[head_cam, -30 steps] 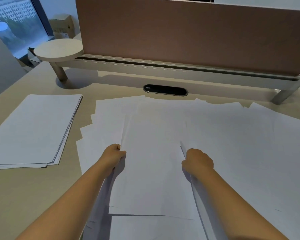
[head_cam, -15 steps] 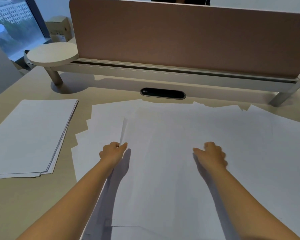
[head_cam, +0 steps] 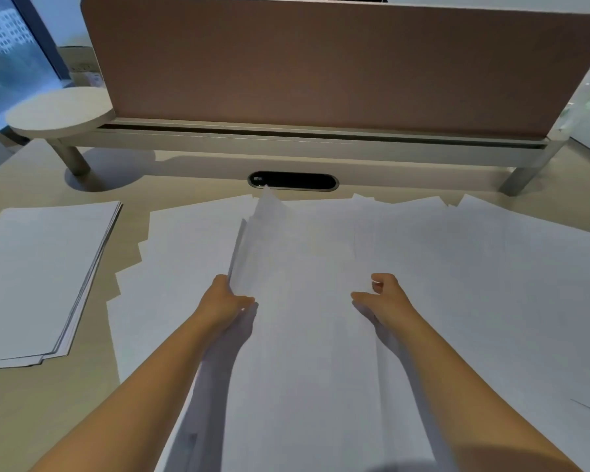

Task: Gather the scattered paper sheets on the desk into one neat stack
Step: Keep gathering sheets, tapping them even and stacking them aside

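Many white paper sheets (head_cam: pixel 474 274) lie overlapped and fanned across the middle and right of the desk. My left hand (head_cam: pixel 227 299) grips the left edge of a bundle of sheets (head_cam: pixel 300 284), which is raised off the pile and curls up at its far end. My right hand (head_cam: pixel 384 298) hovers at the bundle's right side, thumb pointing left and fingers loosely curled, holding nothing that I can see. A separate squared stack of paper (head_cam: pixel 38 277) rests on the desk at the left.
A brown divider panel (head_cam: pixel 321 63) on a white raised rail (head_cam: pixel 286 144) closes off the back of the wooden desk (head_cam: pixel 48 403). A round shelf (head_cam: pixel 60 112) on a post stands at the back left. A black cable slot (head_cam: pixel 293 181) sits behind the sheets.
My left hand has lifted the left edge of the bundle higher, so its far end now curls up. My right hand let go of the sheets' right edge and shifted right.
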`<state>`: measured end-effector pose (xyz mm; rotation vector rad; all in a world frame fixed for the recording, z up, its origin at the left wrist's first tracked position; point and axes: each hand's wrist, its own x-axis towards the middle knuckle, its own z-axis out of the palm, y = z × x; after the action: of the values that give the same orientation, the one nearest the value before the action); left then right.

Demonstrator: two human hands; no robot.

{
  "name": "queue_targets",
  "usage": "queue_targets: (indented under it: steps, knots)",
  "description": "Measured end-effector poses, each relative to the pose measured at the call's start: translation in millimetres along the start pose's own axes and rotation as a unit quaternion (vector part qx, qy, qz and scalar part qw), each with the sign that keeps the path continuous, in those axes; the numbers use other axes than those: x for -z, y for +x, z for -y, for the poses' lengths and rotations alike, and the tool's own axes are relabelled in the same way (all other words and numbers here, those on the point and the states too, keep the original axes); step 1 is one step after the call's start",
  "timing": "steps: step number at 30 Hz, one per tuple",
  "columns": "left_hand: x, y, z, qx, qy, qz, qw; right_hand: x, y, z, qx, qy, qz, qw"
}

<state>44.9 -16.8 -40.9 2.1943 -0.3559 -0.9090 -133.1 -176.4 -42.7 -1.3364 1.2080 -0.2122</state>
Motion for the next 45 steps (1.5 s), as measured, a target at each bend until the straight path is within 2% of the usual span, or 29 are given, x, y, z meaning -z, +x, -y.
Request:
queue_targets:
  steps: [1,2,4,6,10,12,17,19,22,24,27,34,41,45]
  knots:
    - [1,0,3,0.008,-0.013,-0.004,1.000,0,0,-3,0.008,0.008,-0.011,1.000]
    - [2,-2,5,0.017,-0.024,-0.002,1.000,3,1,-5,0.011,-0.063,-0.052,0.997]
    - [2,-7,8,0.034,-0.037,0.002,0.999,8,3,-9,-0.011,-0.230,-0.144,0.962]
    - [0,-11,10,0.038,-0.046,0.006,0.998,9,-1,-9,-0.036,-0.280,-0.166,0.945]
    - [-10,-22,8,0.031,-0.086,0.067,0.994,-7,-1,-8,-0.038,-0.219,-0.105,0.969]
    - [-15,-27,12,0.023,-0.096,0.072,0.993,-15,-1,-9,-0.030,-0.180,-0.092,0.979]
    - [-7,-32,26,0.018,-0.104,-0.038,0.994,-21,-10,-9,-0.013,-0.021,-0.007,1.000]
    - [1,-33,27,0.012,-0.110,-0.076,0.991,-17,-13,-10,0.002,-0.029,-0.017,0.999]
    - [6,-34,21,-0.001,-0.119,-0.098,0.988,0,-14,-12,0.011,-0.180,-0.106,0.978]
    - [5,-34,15,-0.013,-0.126,-0.103,0.987,16,-15,-13,-0.012,-0.262,-0.163,0.951]
    - [-1,-34,9,-0.025,-0.127,-0.101,0.986,39,-17,-21,-0.050,-0.288,-0.194,0.937]
    - [-13,-34,16,-0.025,-0.082,-0.042,0.995,60,-21,-32,-0.077,-0.208,-0.187,0.957]
    - [-33,-35,5,-0.052,-0.101,0.046,0.992,43,-18,-31,-0.018,-0.090,-0.109,0.990]
    - [-35,-34,0,-0.026,-0.113,0.030,0.993,40,-18,-33,-0.011,-0.045,-0.085,0.995]
